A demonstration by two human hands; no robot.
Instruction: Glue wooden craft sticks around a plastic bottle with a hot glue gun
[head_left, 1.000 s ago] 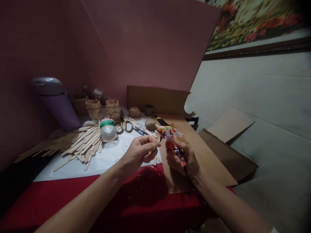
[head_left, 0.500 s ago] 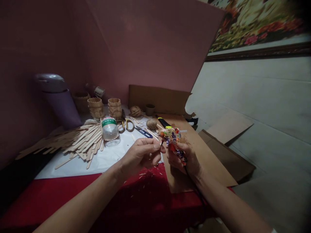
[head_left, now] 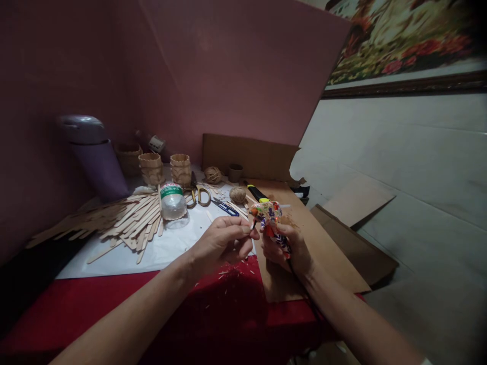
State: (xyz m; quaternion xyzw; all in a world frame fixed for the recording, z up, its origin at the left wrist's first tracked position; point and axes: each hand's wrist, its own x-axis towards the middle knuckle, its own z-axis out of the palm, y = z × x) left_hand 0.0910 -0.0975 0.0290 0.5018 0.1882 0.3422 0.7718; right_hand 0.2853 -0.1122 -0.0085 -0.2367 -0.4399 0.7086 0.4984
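Observation:
My right hand is wrapped around the handle of a brightly patterned hot glue gun. The gun's nozzle points left, a pale glue stick pokes out at its rear, and a dark cord trails down along my right forearm. Just below the nozzle, my left hand pinches a small, thin piece between thumb and forefinger. Its kind is too small to make out. Both hands are above the front of the table, over a brown board and a red cloth.
Wooden craft sticks lie piled at left beside a plastic bottle. Behind stand scalloped wooden cups and a purple flask. Scissors, thread snips, a twine ball and a yellow-black cutter lie beyond my hands.
Both hands keep nearly the same pose, with the small piece still just below the glue gun's nozzle. The view has shifted very slightly.

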